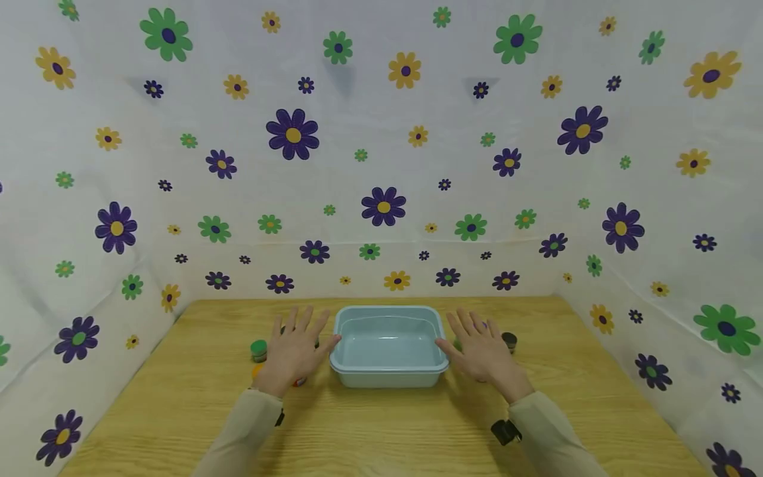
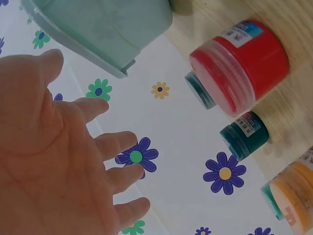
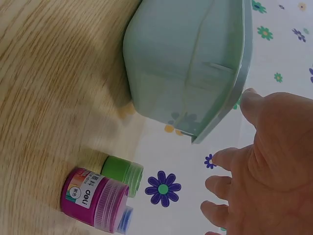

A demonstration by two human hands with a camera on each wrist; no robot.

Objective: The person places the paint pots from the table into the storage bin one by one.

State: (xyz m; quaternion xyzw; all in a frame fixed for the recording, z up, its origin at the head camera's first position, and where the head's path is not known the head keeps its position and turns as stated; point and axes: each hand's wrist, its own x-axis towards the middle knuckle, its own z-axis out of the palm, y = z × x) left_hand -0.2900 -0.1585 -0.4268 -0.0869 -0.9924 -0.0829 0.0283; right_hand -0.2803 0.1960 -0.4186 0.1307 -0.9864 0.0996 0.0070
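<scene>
While a pale blue rectangular tub point(image 1: 390, 379) sits at the middle of a wood-grain tabletop point(image 1: 381, 430), a person's left hand point(image 1: 293, 354) and right hand point(image 1: 481, 351) are held at its two sides, their backs toward the head camera. The fingers of each are extended and spread apart, gripping nothing, and both thumbs point inward at the tub. From the head view each thumb tip overlaps the tub's rim; whether either one touches it cannot be told.

Around the left hand stand several small jars, partly covered by it in the head view. The left wrist view shows them better: a red jar point(image 2: 266, 51) with a printed label, a dark teal jar point(image 2: 252, 131) beside it, and an orange jar point(image 2: 304, 180) cut off by the picture's edge.

Near the right hand, the right wrist view shows a magenta jar point(image 3: 80, 197) with a "deli" label and a ribbed, translucent lid, and a green jar point(image 3: 117, 169) just beside it. A black-lidded jar point(image 1: 509, 341) stands farther out, to the right of that hand.

Both forearms wear beige sleeves point(image 1: 548, 430), and a black device point(image 1: 505, 432) shows below the right wrist. White cloth point(image 1: 369, 99) printed with green, yellow and purple flowers hangs behind the tabletop and along its sides.
</scene>
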